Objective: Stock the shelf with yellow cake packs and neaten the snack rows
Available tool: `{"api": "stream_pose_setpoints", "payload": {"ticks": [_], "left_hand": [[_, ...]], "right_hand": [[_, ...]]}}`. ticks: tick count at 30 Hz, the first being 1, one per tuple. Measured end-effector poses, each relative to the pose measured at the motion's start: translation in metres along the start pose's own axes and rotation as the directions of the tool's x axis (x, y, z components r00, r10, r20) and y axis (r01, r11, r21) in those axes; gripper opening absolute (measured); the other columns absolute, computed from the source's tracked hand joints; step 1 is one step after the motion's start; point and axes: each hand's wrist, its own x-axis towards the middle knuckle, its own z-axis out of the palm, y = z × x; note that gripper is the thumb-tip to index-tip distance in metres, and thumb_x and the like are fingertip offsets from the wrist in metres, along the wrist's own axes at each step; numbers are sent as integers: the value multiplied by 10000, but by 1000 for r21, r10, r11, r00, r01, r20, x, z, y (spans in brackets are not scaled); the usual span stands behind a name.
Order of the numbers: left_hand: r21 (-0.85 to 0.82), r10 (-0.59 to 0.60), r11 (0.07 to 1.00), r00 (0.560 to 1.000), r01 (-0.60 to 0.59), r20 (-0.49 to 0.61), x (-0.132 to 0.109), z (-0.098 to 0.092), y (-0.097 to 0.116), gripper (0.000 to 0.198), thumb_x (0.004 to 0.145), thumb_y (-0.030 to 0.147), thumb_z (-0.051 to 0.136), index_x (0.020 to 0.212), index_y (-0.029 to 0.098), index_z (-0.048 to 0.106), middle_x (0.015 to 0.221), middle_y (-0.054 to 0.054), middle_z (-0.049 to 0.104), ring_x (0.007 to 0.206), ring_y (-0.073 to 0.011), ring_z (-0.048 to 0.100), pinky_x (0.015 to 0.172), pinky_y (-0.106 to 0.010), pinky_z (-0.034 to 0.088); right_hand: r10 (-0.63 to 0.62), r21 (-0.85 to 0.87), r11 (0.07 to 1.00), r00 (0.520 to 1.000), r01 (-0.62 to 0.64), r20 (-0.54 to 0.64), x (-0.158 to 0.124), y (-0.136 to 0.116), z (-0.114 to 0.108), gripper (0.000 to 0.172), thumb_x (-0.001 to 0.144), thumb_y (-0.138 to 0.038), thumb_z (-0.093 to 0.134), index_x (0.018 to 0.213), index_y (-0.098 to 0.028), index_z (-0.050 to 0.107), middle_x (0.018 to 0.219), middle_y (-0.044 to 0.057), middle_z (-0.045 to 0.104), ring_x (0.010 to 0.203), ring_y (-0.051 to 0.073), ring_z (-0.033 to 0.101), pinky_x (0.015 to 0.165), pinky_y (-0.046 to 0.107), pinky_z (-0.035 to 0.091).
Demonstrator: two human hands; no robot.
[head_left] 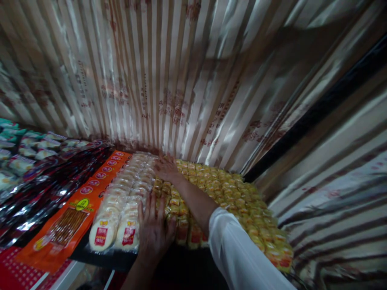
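Note:
My left hand (153, 227) lies open, its fingers spread over the front of the display. It touches the seam between clear packs of round white rice crackers (122, 209) and the rows of small yellow-wrapped snacks (229, 193). Further back, my right hand (166, 168) rests flat and open with fingers stretched out, at the rear end of the same seam. The right forearm, in a white sleeve, crosses above the yellow packets and hides some of them. Neither hand grips a packet. Red labels show on the front crackers.
Left of the crackers stand orange packs of stick snacks (71, 219), then dark shiny packets (57, 185) and green-white packets (36, 149). A striped plastic curtain (169, 80) hangs behind. A dark slanted pole (302, 125) rises at the right. The black shelf edge (111, 259) runs in front.

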Motion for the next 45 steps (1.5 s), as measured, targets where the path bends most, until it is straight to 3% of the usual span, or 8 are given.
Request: {"api": "stream_pose_setpoints", "payload": {"ticks": [6, 16, 24, 30, 35, 37, 41, 45], "left_hand": [[-24, 28, 999, 999, -28, -34, 1, 3, 1, 514, 820, 329, 535, 1271, 102, 441, 1304, -224, 480, 1286, -336, 365, 1048, -565, 262], [-73, 18, 997, 997, -24, -80, 1, 6, 6, 512, 817, 288, 536, 1275, 98, 410, 1316, -229, 431, 1278, -345, 350, 1006, -536, 348], [-34, 55, 998, 998, -56, -32, -4, 13, 2, 569, 807, 341, 544, 1308, 111, 405, 1328, -223, 431, 1252, -349, 384, 994, -517, 360], [-48, 36, 998, 999, -36, -8, -4, 7, 4, 540, 809, 334, 543, 1289, 114, 432, 1321, -213, 452, 1257, -338, 387, 1023, -522, 326], [-46, -20, 999, 999, 19, -27, 0, 0, 7, 479, 811, 326, 543, 1243, 131, 478, 1338, -205, 449, 1330, -354, 283, 1041, -569, 257], [-48, -33, 998, 999, 31, -36, 1, -2, 8, 473, 813, 316, 542, 1234, 110, 484, 1355, -227, 424, 1346, -363, 247, 1039, -574, 253], [-83, -30, 996, 999, 27, -33, 0, -4, 9, 507, 828, 297, 518, 1283, 89, 432, 1422, -240, 333, 1361, -352, 219, 1044, -569, 256], [-154, 46, 987, 999, -49, -23, -4, -8, 14, 549, 829, 296, 521, 1330, 114, 390, 1498, -211, 180, 1379, -355, 155, 1037, -558, 284]], "right_hand": [[45, -13, 999, 998, -46, -53, 3, 4, 13, 519, 923, -470, 250, 1384, -265, 373, 1486, 4, 298, 1350, 341, 216, 1080, 596, 64], [29, -54, 998, 994, -35, -101, -2, 4, 15, 498, 928, -392, 287, 1358, -175, 414, 1448, 70, 365, 1304, 339, 293, 1079, 586, 59], [19, -63, 998, 994, -25, -108, -5, 7, 17, 496, 914, -356, 319, 1373, -184, 390, 1457, 57, 352, 1326, 325, 250, 1081, 579, 73], [7, -46, 999, 992, -13, -128, -10, 7, 17, 501, 922, -385, 294, 1371, -190, 398, 1463, 54, 341, 1332, 329, 248, 1086, 573, 64], [6, 40, 999, 999, -5, -35, -7, 10, 11, 528, 941, -460, 217, 1415, -251, 317, 1509, 11, 236, 1394, 298, 103, 1097, 560, 23], [-28, 78, 996, 998, 33, -60, -8, 10, 5, 526, 947, -472, 198, 1423, -268, 294, 1521, 7, 194, 1405, 266, 62, 1108, 534, 22], [-40, 115, 991, 976, 65, -214, -27, 15, -6, 489, 966, -404, 207, 1414, -243, 319, 1512, 38, 227, 1399, 206, 127, 1126, 446, 86], [70, 130, 991, 965, -38, -251, -70, 31, -10, 490, 963, -401, 237, 1405, -220, 345, 1491, 67, 279, 1394, 225, 153, 1118, 442, 135]]}}
